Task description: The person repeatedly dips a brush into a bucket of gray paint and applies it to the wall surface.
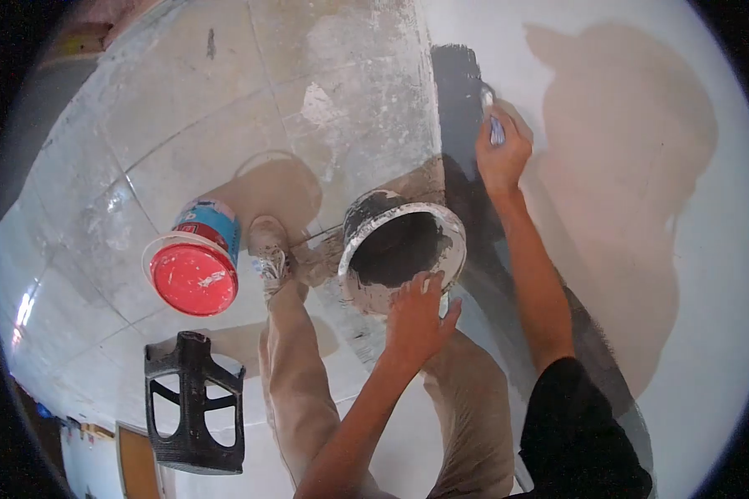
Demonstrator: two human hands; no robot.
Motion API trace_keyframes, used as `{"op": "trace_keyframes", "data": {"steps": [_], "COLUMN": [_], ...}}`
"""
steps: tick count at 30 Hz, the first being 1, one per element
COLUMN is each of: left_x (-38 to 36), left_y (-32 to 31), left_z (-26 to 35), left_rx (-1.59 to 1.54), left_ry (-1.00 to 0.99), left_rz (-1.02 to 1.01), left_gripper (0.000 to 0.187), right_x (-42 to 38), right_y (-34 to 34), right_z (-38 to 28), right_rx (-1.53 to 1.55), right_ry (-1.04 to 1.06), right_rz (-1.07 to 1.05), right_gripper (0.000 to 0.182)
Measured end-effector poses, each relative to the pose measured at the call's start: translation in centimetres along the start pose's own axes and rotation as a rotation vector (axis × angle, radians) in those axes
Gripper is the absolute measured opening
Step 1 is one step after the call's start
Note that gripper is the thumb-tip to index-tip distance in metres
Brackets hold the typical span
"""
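Note:
My right hand point(505, 154) is closed around a paintbrush point(497, 129) with a blue-and-white handle. The brush's head is at the edge of a dark grey painted band point(459, 108) low on the white wall point(508, 50). My left hand point(416, 316) grips the near rim of a paint-smeared bucket point(373, 208), fingers over its edge. Dark grey paint point(399, 249) shows inside the bucket, which appears tilted towards me. The brush bristles are mostly hidden by their angle and small size.
A blue-and-red tub point(212, 218) with a red lid point(193, 279) stands on the tiled floor point(191, 125) left of my shoe point(268, 245). Closer to me is a black plastic stool point(193, 407). My shadow point(632, 125) falls on the wall.

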State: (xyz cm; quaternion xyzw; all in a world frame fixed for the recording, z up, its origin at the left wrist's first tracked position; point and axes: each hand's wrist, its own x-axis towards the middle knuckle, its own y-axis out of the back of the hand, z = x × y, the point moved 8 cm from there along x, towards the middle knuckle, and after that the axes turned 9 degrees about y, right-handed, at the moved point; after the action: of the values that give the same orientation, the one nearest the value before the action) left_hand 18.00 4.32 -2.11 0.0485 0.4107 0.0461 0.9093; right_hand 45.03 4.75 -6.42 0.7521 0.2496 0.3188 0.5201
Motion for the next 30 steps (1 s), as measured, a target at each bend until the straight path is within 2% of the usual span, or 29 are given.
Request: {"op": "trace_keyframes", "data": {"steps": [4, 8, 11, 14, 17, 19, 24, 26, 28, 29, 30], "left_x": [-0.1, -0.2, 0.1, 0.0, -0.1, -0.1, 0.1, 0.0, -0.1, -0.1, -0.2], "left_y": [-0.6, -0.6, -0.5, -0.2, 0.0, -0.4, -0.5, -0.2, 0.0, 0.0, -0.1], "left_z": [0.0, -0.1, 0.1, 0.4, -0.1, -0.1, -0.3, 0.1, 0.0, -0.1, 0.1], "left_rx": [0.012, 0.031, 0.047, 0.053, 0.053, 0.045, 0.054, 0.082, 0.092, 0.085, 0.073], "left_ry": [-0.007, -0.007, -0.022, -0.013, 0.007, 0.011, 0.016, 0.004, -0.004, -0.009, -0.018], "left_rz": [0.009, -0.007, 0.0, -0.002, -0.01, -0.014, -0.027, -0.004, 0.007, 0.005, 0.003], "left_gripper": [0.053, 0.053, 0.054, 0.055, 0.055, 0.055, 0.054, 0.054, 0.054, 0.054, 0.054], "right_x": [-0.8, -0.1, 1.8, 2.4, 1.7, 1.1, 0.7, 1.6, 2.7, 3.4, 3.5], "right_y": [1.9, -5.2, -7.2, -4.0, 0.7, 0.6, -7.2, -10.0, -11.0, -10.5, -9.1], "right_z": [-2.7, 0.3, 2.5, 1.5, -0.6, -1.6, 0.2, 1.9, 3.1, 3.0, 2.6], "right_rx": [0.176, 0.161, 0.015, -0.027, 0.096, 0.154, 0.177, 0.073, 0.005, -0.047, -0.009], "right_ry": [0.049, -0.001, -0.107, -0.012, 0.031, 0.04, 0.034, -0.024, -0.087, 0.004, -0.004], "right_rz": [0.126, -0.031, -0.165, -0.119, 0.052, 0.043, -0.054, -0.098, -0.158, -0.118, -0.06], "right_gripper": [0.022, 0.019, 0.018, 0.018, 0.022, 0.021, 0.02, 0.019, 0.019, 0.017, 0.017]}}
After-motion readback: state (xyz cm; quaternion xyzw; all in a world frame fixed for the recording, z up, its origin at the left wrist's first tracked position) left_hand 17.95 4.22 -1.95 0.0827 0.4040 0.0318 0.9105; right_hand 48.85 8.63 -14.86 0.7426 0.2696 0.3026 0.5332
